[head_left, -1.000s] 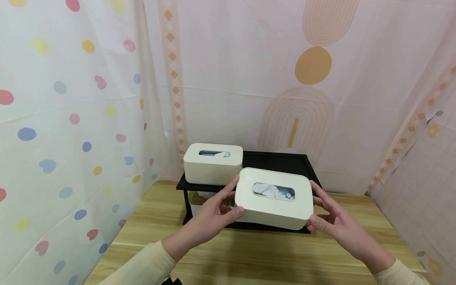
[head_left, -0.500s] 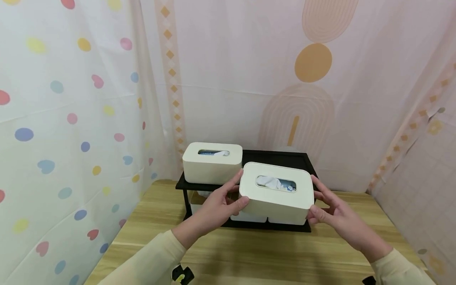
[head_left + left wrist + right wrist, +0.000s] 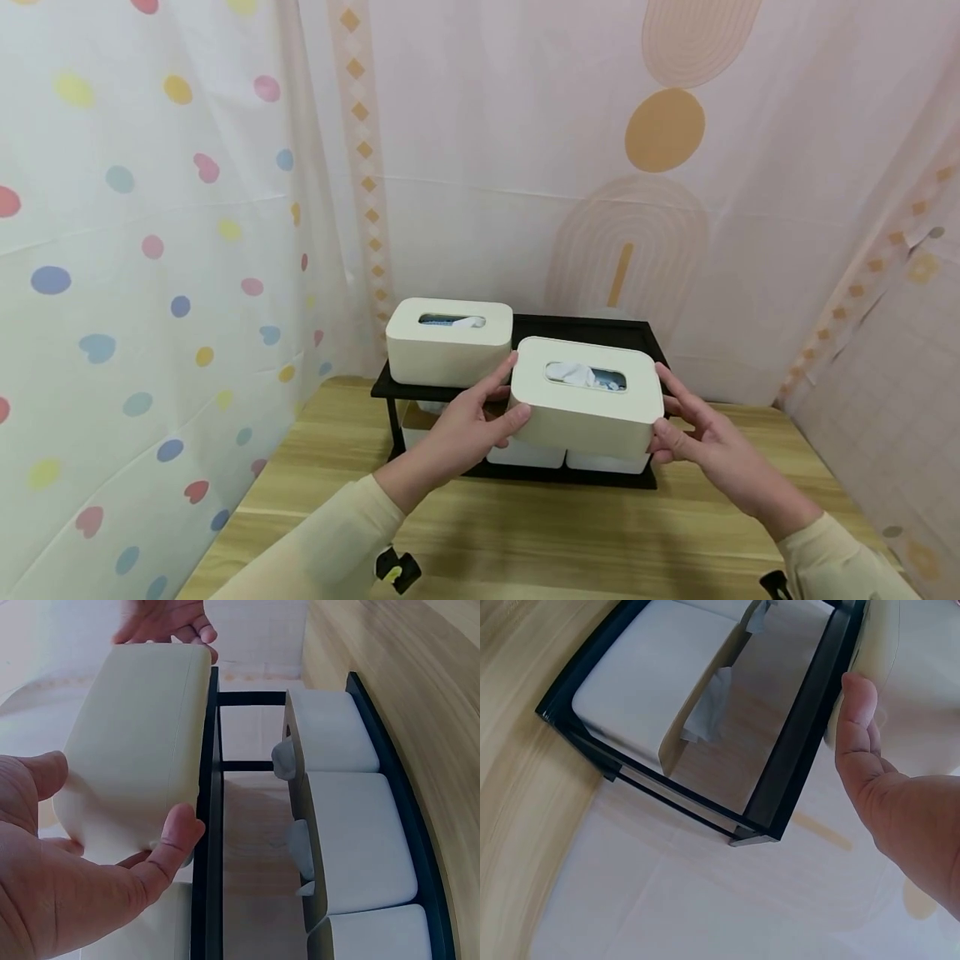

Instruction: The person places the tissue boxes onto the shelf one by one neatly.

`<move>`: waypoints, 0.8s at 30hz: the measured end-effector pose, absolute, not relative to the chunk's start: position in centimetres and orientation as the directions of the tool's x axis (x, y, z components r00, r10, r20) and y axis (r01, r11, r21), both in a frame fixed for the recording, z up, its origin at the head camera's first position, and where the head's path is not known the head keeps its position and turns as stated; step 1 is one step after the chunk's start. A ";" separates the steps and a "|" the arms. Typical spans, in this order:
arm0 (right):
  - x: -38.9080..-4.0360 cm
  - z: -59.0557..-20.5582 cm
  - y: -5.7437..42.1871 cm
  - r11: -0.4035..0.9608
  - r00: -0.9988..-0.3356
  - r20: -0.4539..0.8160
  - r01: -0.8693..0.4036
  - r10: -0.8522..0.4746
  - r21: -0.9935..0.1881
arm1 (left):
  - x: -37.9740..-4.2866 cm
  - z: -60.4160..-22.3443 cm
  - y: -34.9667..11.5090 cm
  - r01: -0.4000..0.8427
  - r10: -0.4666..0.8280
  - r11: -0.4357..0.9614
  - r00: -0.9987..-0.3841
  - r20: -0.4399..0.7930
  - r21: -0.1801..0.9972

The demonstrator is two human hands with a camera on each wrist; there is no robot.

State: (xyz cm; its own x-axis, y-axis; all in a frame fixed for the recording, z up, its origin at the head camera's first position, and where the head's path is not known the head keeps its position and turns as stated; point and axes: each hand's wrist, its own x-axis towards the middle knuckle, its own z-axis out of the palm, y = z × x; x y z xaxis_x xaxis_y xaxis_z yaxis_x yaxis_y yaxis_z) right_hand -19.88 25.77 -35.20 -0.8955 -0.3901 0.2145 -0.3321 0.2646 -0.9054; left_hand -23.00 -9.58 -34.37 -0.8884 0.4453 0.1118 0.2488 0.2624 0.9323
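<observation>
A cream tissue box (image 3: pixel 588 425), with white tissue showing in its oval slot, is held up between my two hands over the front of a black two-tier rack (image 3: pixel 585 330). My left hand (image 3: pixel 468 425) grips its left end, thumb on the front and fingers at the side. At the opposite end my right hand (image 3: pixel 708 446) holds it the same way; in the right wrist view its thumb lies by the bottom edge. The box tilts slightly, its right end lower. A matching tissue box (image 3: pixel 448 360) stands on the left half of the upper shelf.
On the lower shelf sit several white tissue boxes (image 3: pixel 364 840) with brown tops and tissue poking out. The rack stands on a wooden table (image 3: pixel 525 533). A pale patterned curtain (image 3: pixel 465 167) hangs behind, and a dotted curtain (image 3: pixel 150 333) closes the left side.
Both hands have raised the held tissue box and moved it back and slightly right towards the upper shelf. The white boxes below have come into sight.
</observation>
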 end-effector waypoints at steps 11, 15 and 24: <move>-20.0 -35.0 25.2 0.290 -0.924 0.196 -0.296 -0.328 -0.910 | -22.8 -35.0 -8.7 0.186 0.302 0.190 -0.945 0.123 0.964; -20.0 -35.0 24.9 0.295 -0.932 0.190 -0.283 -0.309 -0.913 | -22.6 -35.2 -8.7 0.180 0.281 0.206 -0.953 0.118 0.962; -19.8 -35.1 24.5 0.301 -0.954 0.165 -0.239 -0.252 -0.923 | -21.8 -35.7 -8.7 0.174 0.244 0.196 -0.962 0.124 0.965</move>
State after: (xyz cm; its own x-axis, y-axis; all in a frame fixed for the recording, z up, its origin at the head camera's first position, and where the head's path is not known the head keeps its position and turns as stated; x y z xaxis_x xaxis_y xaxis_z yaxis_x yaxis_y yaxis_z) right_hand -19.80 24.51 -35.07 -0.9537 -0.2518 0.1645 -0.2387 0.3009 -0.9233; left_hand -21.78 -8.70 -35.72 -0.9619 0.2439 0.1237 0.1738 0.1959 0.9651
